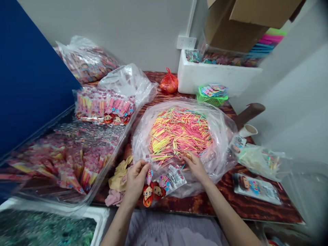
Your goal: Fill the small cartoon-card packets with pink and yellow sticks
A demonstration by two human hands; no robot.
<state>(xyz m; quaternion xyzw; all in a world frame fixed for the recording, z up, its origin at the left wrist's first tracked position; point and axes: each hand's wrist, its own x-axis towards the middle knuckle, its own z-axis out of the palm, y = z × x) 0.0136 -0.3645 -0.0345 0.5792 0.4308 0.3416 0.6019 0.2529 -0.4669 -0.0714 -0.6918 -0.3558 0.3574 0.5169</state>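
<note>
My left hand (138, 176) is closed in a pinch on the top of a small printed packet (148, 194) with a red-haired cartoon figure, which hangs over the table's front edge. Beside it lies a stack of flat clear packets (170, 181) with similar printing. My right hand (192, 165) is at the near edge of a heap of thin pink, yellow and green sticks (180, 133). Its fingers are curled together, and what they hold is hidden. A large clear plastic bag (221, 136), rolled open, surrounds the heap.
At left, a clear tray (102, 181) holds many filled packets, with a bundled bag of packets (105, 106) above. Farther back are a red bag (169, 82), green basket (211, 99) and white foam box (217, 77). A paper cup (248, 130) and packet bundle (256, 188) lie right.
</note>
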